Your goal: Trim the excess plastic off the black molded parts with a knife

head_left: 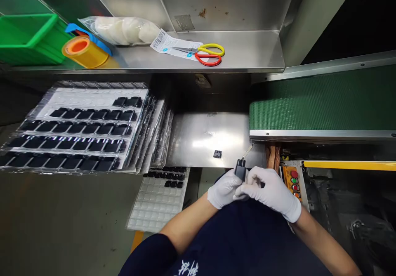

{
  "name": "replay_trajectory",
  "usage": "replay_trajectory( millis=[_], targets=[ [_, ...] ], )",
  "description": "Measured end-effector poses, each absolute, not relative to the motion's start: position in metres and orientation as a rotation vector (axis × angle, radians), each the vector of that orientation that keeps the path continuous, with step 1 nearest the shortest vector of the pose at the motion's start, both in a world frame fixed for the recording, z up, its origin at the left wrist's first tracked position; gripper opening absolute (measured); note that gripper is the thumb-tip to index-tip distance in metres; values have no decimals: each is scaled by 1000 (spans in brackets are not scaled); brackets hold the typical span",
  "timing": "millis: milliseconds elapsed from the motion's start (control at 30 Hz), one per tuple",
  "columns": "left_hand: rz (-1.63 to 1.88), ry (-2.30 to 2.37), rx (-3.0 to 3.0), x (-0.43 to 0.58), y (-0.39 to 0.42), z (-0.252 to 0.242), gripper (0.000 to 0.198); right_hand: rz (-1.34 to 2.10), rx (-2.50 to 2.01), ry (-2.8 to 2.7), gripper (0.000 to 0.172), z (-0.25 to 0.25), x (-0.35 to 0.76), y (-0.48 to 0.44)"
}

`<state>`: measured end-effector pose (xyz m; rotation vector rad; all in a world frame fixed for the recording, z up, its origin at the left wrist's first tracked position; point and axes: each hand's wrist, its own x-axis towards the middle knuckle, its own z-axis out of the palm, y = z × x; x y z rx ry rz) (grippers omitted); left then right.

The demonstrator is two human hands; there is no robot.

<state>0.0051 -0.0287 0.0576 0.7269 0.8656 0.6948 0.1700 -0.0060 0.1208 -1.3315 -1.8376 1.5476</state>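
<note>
Both hands wear white gloves and meet just in front of my body. My left hand [223, 189] is closed around a small black plastic part [240, 171] that sticks up between the fingers. My right hand [272, 192] is pinched on a thin metal tool [247, 152] whose tip points up and right, beside the part. Another small black part [217, 154] lies loose on the steel plate [198, 138] a little beyond my hands.
Clear blister trays [80, 127] filled with several black parts are stacked at left; a mostly bare tray [159, 197] lies lower. A green conveyor belt [321, 102] runs at right, a button box [294, 182] below it. The shelf holds scissors [206, 54], yellow tape roll [85, 51], green bin [26, 36].
</note>
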Motion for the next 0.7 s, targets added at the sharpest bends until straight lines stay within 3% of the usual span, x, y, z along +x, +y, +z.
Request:
replay_trajectory(
  millis=[233,467,700],
  targets=[
    [815,941,603,-42,-17,71,34,1683,-1304,-1788,29,109,148,10],
    [739,1111,763,-71,-11,71,26,1844,-1277,-1561,41,93,120,15],
    [858,1275,1594,-89,-17,57,26,1318,-1210,-1925,38,105,103,10]
  ],
)
